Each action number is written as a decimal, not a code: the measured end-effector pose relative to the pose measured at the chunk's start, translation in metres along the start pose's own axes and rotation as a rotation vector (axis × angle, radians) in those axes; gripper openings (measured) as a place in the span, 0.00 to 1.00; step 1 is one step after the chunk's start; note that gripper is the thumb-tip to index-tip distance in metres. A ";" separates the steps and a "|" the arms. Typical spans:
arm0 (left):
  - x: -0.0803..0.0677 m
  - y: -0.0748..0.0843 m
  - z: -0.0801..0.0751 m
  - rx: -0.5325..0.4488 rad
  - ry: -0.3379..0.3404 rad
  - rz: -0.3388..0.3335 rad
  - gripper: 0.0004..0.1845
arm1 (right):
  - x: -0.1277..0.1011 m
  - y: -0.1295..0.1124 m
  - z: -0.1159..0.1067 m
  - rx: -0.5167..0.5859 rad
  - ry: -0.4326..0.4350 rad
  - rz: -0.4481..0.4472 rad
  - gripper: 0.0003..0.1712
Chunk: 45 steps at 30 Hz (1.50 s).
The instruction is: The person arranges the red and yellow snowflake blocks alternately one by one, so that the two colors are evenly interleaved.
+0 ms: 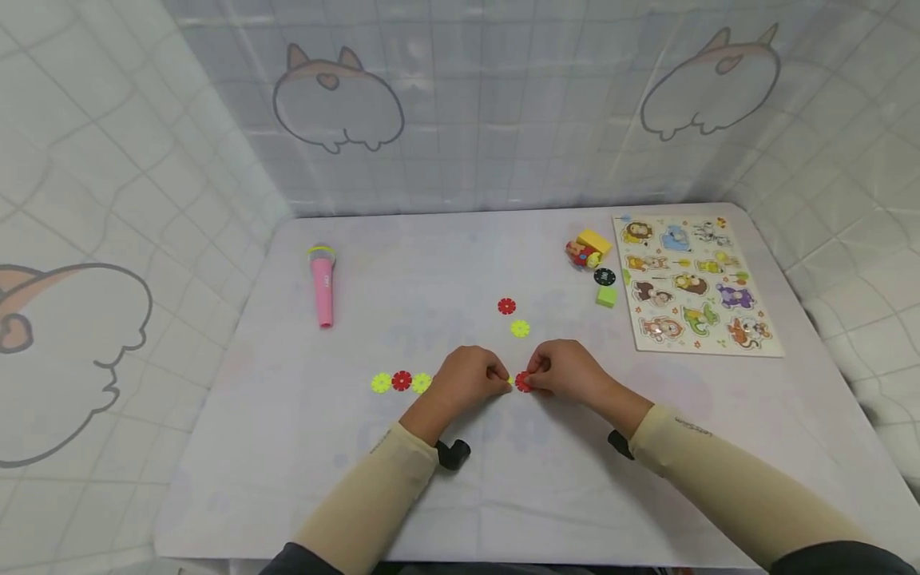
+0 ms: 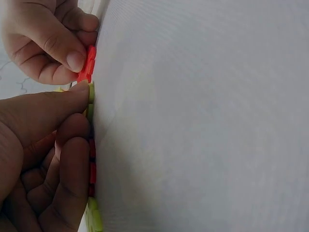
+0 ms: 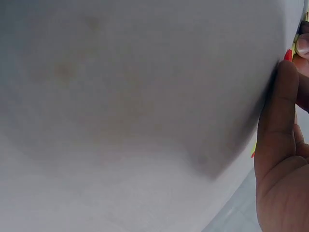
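My right hand [image 1: 571, 371] pinches a red flower-shaped disc [image 1: 523, 382] between thumb and fingers. Beside it, my left hand [image 1: 465, 377] pinches a yellow-green disc [image 2: 91, 93], which meets the red disc's edge in the left wrist view. A row of discs runs leftward under the left hand: a red disc [image 2: 92, 171] shows below its fingers, and further out lie a yellow-green disc [image 1: 422, 383], another red disc [image 1: 402, 381] and an end yellow-green disc [image 1: 381, 382]. The hand hides part of this row from above. In the right wrist view, a fingertip covers most of the red disc [image 3: 288, 55].
Beyond the hands lie a loose red disc [image 1: 506, 306] and a loose yellow-green disc [image 1: 520, 328]. A pink toy microphone [image 1: 324, 291] is at left. At right are a yellow block [image 1: 594, 241], small figure [image 1: 583, 255], black disc [image 1: 604, 276], green block [image 1: 607, 296] and animal puzzle board [image 1: 650, 295].
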<state>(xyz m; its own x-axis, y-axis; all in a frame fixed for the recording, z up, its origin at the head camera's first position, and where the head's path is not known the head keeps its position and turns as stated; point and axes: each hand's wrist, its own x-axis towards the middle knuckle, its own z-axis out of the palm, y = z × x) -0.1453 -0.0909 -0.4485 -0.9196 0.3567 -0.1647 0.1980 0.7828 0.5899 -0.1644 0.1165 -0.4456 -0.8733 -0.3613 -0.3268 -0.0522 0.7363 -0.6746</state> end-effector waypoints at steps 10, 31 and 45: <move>-0.003 0.003 0.000 0.023 0.002 0.013 0.02 | 0.009 -0.001 -0.015 -0.033 0.039 0.011 0.07; 0.010 0.022 0.008 0.009 -0.024 0.119 0.04 | 0.084 -0.023 -0.049 -0.137 0.054 0.045 0.16; 0.014 0.021 0.008 -0.012 -0.054 0.048 0.04 | 0.076 -0.036 -0.045 -0.328 -0.078 0.006 0.17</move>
<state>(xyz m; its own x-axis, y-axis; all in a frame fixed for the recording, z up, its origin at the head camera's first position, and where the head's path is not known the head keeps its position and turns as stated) -0.1508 -0.0654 -0.4451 -0.8895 0.4208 -0.1781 0.2368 0.7579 0.6078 -0.2505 0.0879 -0.4166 -0.8350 -0.3895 -0.3887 -0.2110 0.8791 -0.4275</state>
